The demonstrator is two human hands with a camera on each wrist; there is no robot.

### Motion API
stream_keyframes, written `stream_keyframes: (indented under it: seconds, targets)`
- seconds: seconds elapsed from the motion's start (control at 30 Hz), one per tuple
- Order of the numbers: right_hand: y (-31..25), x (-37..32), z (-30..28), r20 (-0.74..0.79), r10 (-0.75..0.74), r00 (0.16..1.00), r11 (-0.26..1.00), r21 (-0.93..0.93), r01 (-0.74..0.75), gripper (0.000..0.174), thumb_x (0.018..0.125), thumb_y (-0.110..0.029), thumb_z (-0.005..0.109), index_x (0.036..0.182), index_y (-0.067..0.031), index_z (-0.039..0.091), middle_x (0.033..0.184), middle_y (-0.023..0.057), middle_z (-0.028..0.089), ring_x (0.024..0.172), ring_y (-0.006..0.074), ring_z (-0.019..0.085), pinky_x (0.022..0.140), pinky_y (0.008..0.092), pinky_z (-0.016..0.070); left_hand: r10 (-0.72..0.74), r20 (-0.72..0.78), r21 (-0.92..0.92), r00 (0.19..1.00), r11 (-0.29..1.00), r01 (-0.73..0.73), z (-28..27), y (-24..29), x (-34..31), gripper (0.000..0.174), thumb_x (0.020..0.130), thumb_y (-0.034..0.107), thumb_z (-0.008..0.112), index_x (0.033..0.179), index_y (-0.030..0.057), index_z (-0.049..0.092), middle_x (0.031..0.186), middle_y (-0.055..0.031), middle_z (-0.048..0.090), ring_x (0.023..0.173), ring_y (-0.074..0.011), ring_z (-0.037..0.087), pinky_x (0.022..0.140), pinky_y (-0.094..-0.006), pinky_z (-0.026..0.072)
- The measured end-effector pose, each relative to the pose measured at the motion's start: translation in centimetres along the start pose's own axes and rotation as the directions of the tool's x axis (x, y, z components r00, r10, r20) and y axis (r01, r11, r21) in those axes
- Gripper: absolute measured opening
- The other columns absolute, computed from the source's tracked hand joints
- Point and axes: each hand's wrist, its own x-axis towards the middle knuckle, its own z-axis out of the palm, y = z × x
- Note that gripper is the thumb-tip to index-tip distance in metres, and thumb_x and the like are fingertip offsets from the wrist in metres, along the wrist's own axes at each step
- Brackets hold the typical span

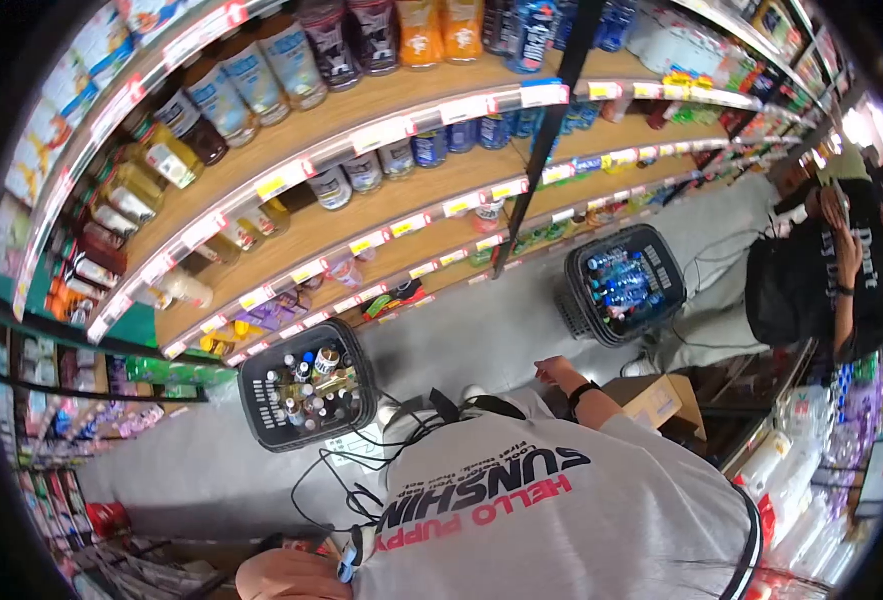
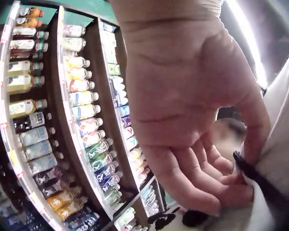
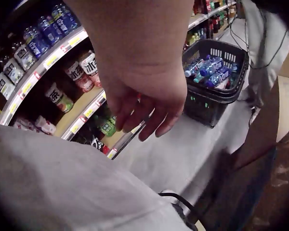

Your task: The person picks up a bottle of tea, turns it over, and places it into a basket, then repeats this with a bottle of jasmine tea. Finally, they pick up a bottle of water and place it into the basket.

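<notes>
Beside the shirt hem hangs my right hand [image 1: 554, 371], a black band at its wrist. Loosely bent fingers [image 3: 161, 120] with nothing in them show in the right wrist view. A black shopping basket [image 3: 207, 106] of blue-labelled bottles [image 3: 216, 76] stands on the floor beyond. My left hand [image 2: 192, 120] is up against the grey shirt [image 2: 274, 139], fingers curled toward the thumb beside a black strap [image 2: 262, 180]. I cannot tell whether it pinches the strap or cloth. In the head view that hand is hidden.
Stocked drink shelves [image 1: 382, 120] curve along the front. Another black basket [image 1: 367, 375] holds mixed bottles, with loose black cables [image 1: 307, 490] nearby. An opened cardboard box [image 1: 662, 405] sits at my right. Another person [image 1: 812, 270] in a black top stands beyond the right basket.
</notes>
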Motion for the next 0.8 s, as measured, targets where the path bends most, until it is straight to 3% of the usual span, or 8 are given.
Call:
stream_keyframes:
  seconds: [0.1, 0.13, 0.2, 0.27, 0.37, 0.47, 0.57, 0.8]
  targets:
    - [-1.5, 0.2, 0.5, 0.007, 0.022, 1.000, 0.994, -0.109, -0.021, 0.029, 0.078, -0.031, 0.060, 0.063, -0.0064, 0.063, 0.057, 0.0045, 0.057, 0.044, 0.0119, 0.049, 0.042, 0.0256, 0.0400, -0.002, -0.149, 0.133, 0.989, 0.991, 0.022, 0.8, 1.1, -0.2, 0.020, 0.076, 0.018, 0.061, 0.084, 0.0006, 0.057, 0.083, -0.0146, 0.059, 0.068, -0.0293, 0.058, 0.061, -0.0400, 0.0474]
    - [-2.2, 0.2, 0.7, -0.001, 0.032, 0.999, 0.987, -0.158, -0.032, 0.028, 0.078, -0.030, 0.060, 0.063, -0.0066, 0.063, 0.056, 0.0045, 0.057, 0.044, 0.0118, 0.049, 0.041, 0.0253, 0.0394, 0.079, -0.283, 0.221, 0.956, 0.975, -0.015, 0.9, 1.4, -0.1, 0.018, 0.076, 0.017, 0.061, 0.080, 0.0006, 0.056, 0.080, -0.0137, 0.058, 0.064, -0.0264, 0.057, 0.056, -0.0366, 0.0457]
    - [-3.7, 0.1, 0.8, 0.107, 0.038, 0.994, 0.996, -0.084, -0.029, 0.028, 0.079, -0.031, 0.059, 0.063, -0.0077, 0.063, 0.058, 0.0028, 0.057, 0.047, 0.0115, 0.051, 0.042, 0.0244, 0.0388, 0.271, -0.516, 0.439, 0.812, 0.898, -0.021, 1.1, 2.0, -0.2, 0.016, 0.075, 0.014, 0.062, 0.072, 0.0007, 0.053, 0.073, -0.0118, 0.056, 0.054, -0.0208, 0.054, 0.045, -0.0300, 0.0423]
    - [-4.6, 1.1, 1.6, 0.087, 0.019, 0.996, 0.981, -0.192, -0.002, 0.033, 0.082, -0.034, 0.053, 0.066, -0.0068, 0.063, 0.062, 0.0037, 0.061, 0.054, 0.0126, 0.057, 0.048, 0.0282, 0.0437, 0.433, -0.648, 0.596, 0.627, 0.801, 0.063, 2.8, 2.6, -1.2, 0.018, 0.079, 0.013, 0.056, 0.065, 0.0058, 0.048, 0.078, -0.0095, 0.057, 0.064, -0.0207, 0.056, 0.051, -0.0265, 0.0454]
    - [-7.7, 2.2, 3.4, 0.066, 0.032, 0.997, 0.945, -0.327, -0.008, 0.032, 0.083, -0.032, 0.051, 0.067, -0.0072, 0.063, 0.066, 0.0031, 0.062, 0.055, 0.0136, 0.057, 0.051, 0.0286, 0.0448, 0.533, -0.573, 0.672, 0.622, 0.740, -0.015, 2.6, 4.5, -3.0, 0.017, 0.080, 0.015, 0.055, 0.065, 0.0068, 0.049, 0.079, -0.0088, 0.057, 0.064, -0.0200, 0.055, 0.053, -0.0274, 0.0449]
    - [-10.8, 3.7, 5.7, 0.132, -0.012, 0.991, 0.927, -0.370, 0.060, 0.030, 0.082, -0.031, 0.053, 0.067, -0.0075, 0.063, 0.066, 0.0027, 0.062, 0.057, 0.0144, 0.058, 0.053, 0.0276, 0.0451, 0.554, -0.436, 0.681, 0.710, 0.719, -0.143, 1.4, 6.8, -4.6, 0.017, 0.081, 0.016, 0.053, 0.066, 0.0077, 0.051, 0.079, -0.0081, 0.057, 0.063, -0.0194, 0.055, 0.054, -0.0283, 0.0443]
    - [-13.4, 5.8, 8.7, 0.263, -0.165, 0.951, 0.968, -0.142, 0.207, 0.027, 0.078, -0.030, 0.056, 0.066, -0.0067, 0.063, 0.064, 0.0039, 0.061, 0.059, 0.0148, 0.058, 0.053, 0.0270, 0.0444, 0.548, -0.269, 0.629, 0.792, 0.723, -0.286, 0.3, 8.6, -5.9, 0.018, 0.081, 0.018, 0.052, 0.067, 0.0086, 0.052, 0.079, -0.0075, 0.057, 0.063, -0.0187, 0.054, 0.056, -0.0292, 0.0437]
    - [-21.5, 2.2, 19.0, 0.367, -0.321, 0.873, 0.846, -0.303, 0.439, 0.025, 0.073, -0.029, 0.057, 0.067, -0.0054, 0.063, 0.066, 0.0051, 0.062, 0.059, 0.0141, 0.058, 0.054, 0.0260, 0.0442, 0.521, 0.018, 0.520, 0.853, 0.724, -0.453, -3.3, 10.9, -11.3, 0.020, 0.084, 0.022, 0.049, 0.068, 0.0108, 0.055, 0.079, -0.0059, 0.057, 0.063, -0.0172, 0.053, 0.059, -0.0312, 0.0423]
